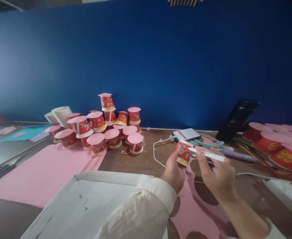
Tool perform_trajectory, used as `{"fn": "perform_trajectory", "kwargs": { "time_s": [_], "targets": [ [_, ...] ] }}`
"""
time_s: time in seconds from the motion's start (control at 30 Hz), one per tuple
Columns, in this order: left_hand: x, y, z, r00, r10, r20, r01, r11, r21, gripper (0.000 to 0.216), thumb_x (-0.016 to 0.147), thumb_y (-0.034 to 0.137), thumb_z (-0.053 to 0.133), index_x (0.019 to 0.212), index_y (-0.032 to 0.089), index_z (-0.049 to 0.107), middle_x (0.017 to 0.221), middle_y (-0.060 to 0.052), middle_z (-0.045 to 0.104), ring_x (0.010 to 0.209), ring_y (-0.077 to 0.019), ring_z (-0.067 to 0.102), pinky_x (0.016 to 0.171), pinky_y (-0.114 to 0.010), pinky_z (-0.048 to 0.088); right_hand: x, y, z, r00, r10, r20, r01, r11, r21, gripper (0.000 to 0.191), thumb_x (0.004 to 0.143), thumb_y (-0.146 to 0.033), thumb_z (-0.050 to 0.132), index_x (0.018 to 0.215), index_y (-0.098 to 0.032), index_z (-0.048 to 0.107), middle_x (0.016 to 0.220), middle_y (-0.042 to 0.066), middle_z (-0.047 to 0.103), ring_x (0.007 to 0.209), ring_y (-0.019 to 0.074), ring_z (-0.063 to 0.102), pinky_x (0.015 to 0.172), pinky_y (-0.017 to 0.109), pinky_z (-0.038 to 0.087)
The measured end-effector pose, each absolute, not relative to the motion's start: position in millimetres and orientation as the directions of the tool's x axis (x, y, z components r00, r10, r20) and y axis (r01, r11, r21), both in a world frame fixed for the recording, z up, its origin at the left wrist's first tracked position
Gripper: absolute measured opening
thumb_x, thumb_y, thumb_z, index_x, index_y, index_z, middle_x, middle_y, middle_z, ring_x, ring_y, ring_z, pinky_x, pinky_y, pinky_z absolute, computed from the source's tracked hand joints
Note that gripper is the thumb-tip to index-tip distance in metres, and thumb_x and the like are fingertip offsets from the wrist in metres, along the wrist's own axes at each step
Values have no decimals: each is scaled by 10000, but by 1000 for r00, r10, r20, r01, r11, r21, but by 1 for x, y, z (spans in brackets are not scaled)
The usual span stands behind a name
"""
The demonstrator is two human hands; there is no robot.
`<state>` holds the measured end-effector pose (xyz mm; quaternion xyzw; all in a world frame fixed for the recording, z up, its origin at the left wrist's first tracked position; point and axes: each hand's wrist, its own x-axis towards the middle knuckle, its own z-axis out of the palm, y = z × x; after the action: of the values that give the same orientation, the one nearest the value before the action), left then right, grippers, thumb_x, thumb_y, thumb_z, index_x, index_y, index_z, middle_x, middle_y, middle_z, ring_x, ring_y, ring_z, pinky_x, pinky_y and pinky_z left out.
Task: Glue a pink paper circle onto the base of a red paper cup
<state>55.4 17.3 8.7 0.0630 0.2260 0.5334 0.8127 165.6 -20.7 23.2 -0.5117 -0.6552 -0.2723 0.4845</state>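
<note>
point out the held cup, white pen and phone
Held cup (184,156), head view: red printed side
White pen (212,155), head view: middle of the barrel
Phone (187,134), head view: middle of the screen

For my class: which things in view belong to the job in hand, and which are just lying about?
Likely part of the job:
- red cup, in the left hand
- white pen, in the right hand
- pink-topped cups
- pink paper

Probably just lying about:
- phone
- black flask
</note>
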Motion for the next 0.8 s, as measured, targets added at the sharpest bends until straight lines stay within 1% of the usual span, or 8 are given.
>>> {"fn": "perform_trajectory", "kwargs": {
  "time_s": [0.13, 0.27, 0.37, 0.5, 0.67, 0.8],
  "targets": [
    [55, 18, 9, 330, 890, -316, -829, 433, 353, 183, 893, 224, 690, 1024, 131, 779, 1020, -117, 802, 915, -203, 757, 869, -284, 586, 168, -24, 28, 40, 394, 918, 941, 295, -168, 197, 1023, -273, 572, 1037, -205, 756, 1009, 75, 817, 975, 232, 772, 1013, 380, 550],
    [56, 18, 8, 336, 885, -323, -837, 438, 327, 169, 903, 208, 672, 1005, 118, 773, 983, -118, 795, 839, -183, 753, 805, -259, 585, 168, -24, 26, 35, 393, 919, 943, 292, -160, 190, 1017, -278, 587, 1039, -199, 759, 1008, 76, 815, 968, 231, 768, 1012, 382, 547],
    [56, 19, 9, 341, 879, -334, -827, 449, 339, 172, 896, 213, 680, 1015, 125, 768, 975, -115, 794, 830, -186, 750, 786, -262, 584, 168, -23, 25, 34, 382, 924, 942, 298, -158, 191, 1016, -272, 589, 1046, -193, 760, 1008, 79, 815, 963, 234, 769, 1001, 383, 554],
    [56, 18, 9, 334, 883, -330, -819, 445, 362, 177, 889, 222, 684, 1012, 127, 769, 975, -116, 790, 843, -195, 748, 805, -276, 583, 168, -23, 26, 39, 381, 924, 943, 292, -161, 194, 1017, -275, 585, 1040, -197, 762, 994, 81, 816, 950, 239, 771, 993, 391, 559],
    [57, 18, 6, 339, 882, -328, -818, 449, 360, 191, 877, 237, 695, 1015, 129, 770, 1005, -126, 788, 883, -215, 750, 845, -303, 586, 166, -23, 28, 46, 408, 912, 937, 299, -181, 215, 1021, -301, 573, 1034, -209, 767, 987, 86, 814, 940, 246, 768, 981, 403, 561],
    [57, 19, 6, 342, 881, -327, -817, 451, 360, 191, 880, 244, 706, 1015, 126, 771, 1016, -125, 784, 886, -210, 742, 862, -304, 572, 166, -22, 27, 43, 417, 908, 931, 312, -188, 224, 1026, -313, 566, 1031, -212, 766, 986, 83, 814, 934, 240, 769, 993, 404, 555]
  ]
}}
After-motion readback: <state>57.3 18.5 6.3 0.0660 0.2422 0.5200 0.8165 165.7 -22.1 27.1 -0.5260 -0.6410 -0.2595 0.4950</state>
